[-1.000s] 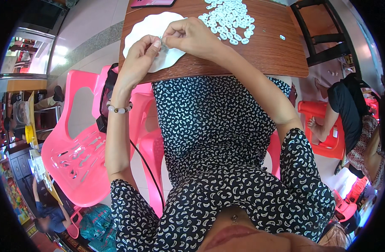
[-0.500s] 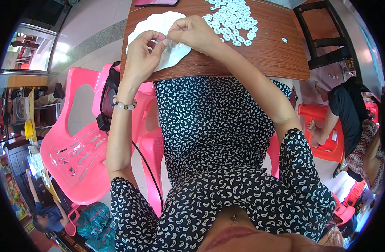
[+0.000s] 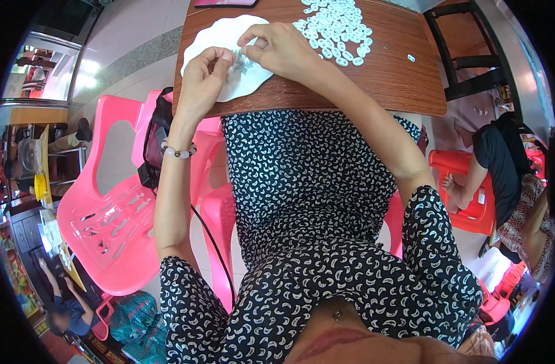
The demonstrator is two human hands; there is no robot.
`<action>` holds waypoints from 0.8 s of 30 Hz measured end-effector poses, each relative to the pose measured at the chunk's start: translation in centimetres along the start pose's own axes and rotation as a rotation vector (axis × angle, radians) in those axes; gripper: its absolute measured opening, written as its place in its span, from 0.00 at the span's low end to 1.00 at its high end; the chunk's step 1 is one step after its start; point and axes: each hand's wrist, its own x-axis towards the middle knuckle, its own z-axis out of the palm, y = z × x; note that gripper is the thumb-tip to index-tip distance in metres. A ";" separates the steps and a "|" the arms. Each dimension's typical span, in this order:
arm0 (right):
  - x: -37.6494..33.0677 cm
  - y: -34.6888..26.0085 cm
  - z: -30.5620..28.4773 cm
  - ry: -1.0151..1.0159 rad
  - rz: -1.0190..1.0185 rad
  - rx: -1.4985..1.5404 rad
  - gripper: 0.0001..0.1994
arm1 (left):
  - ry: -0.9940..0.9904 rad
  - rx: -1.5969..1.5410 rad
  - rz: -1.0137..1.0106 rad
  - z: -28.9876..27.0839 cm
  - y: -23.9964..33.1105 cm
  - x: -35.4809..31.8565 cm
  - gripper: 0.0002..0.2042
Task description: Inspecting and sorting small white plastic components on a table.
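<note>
Directly ahead of us, both hands meet over a white scalloped plate that lies near the left end of a brown wooden table. Our left hand hangs over the plate's near edge, its fingers curled in narrowly, thumb and forefinger tips pressed close together at something too small to make out. Our right hand reaches in from the right, its fingertips pinched likewise, just beside the left fingertips above the plate's middle. Whether one small piece sits between the two pinches we cannot tell. A few small greyish bits lie on the plate just under the fingers. Right of the plate, beyond our right hand, a heap of small white oval beads is spread on the table. A bead bracelet circles our left wrist. Pink plastic chairs stand to our left.
</note>
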 end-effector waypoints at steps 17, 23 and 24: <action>-3.3 -5.3 -2.7 -0.072 -0.197 0.172 0.06 | -0.121 -0.172 -0.056 0.0 3.0 -4.2 0.12; -3.6 -6.8 -3.3 -0.047 -0.252 0.106 0.04 | -0.049 -0.537 -0.200 0.3 3.0 -5.0 0.12; -3.6 -7.0 -3.3 -0.036 -0.262 0.086 0.04 | -0.079 -0.629 -0.206 0.2 2.8 -5.2 0.11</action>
